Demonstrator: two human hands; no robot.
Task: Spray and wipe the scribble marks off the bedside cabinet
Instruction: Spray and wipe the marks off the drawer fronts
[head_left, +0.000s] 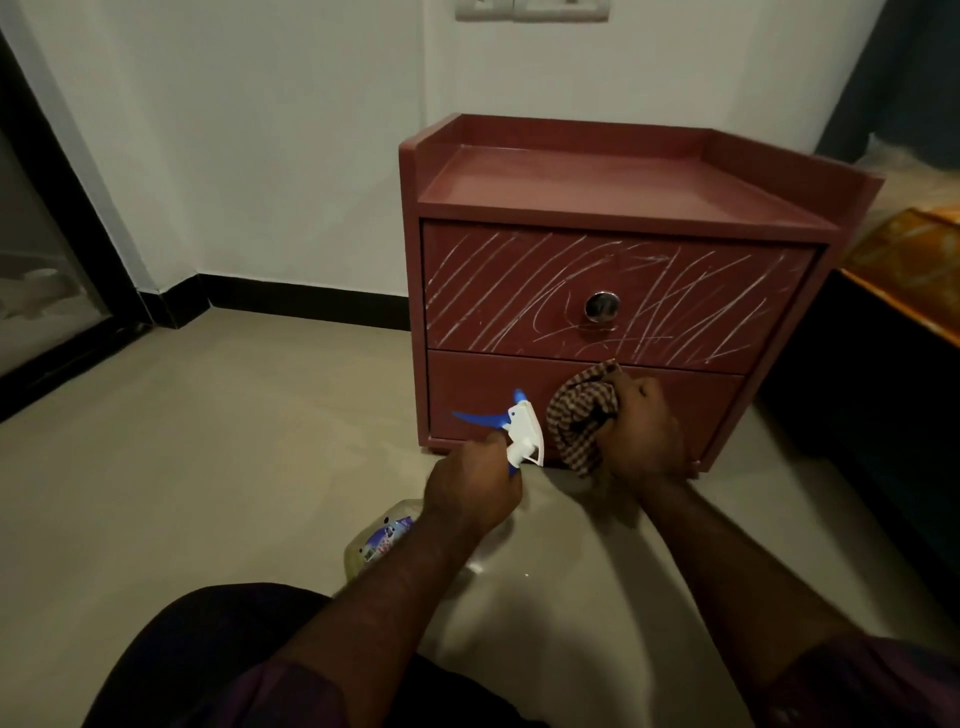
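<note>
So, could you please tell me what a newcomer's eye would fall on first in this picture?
The white scribble marks slashed across the upper drawer of the reddish bedside cabinet, which stands by the white wall, catch the eye first. Below them, in front of the lower drawer, the left hand grips a spray bottle with a white and blue head, and the right hand holds a bunched checked cloth.
</note>
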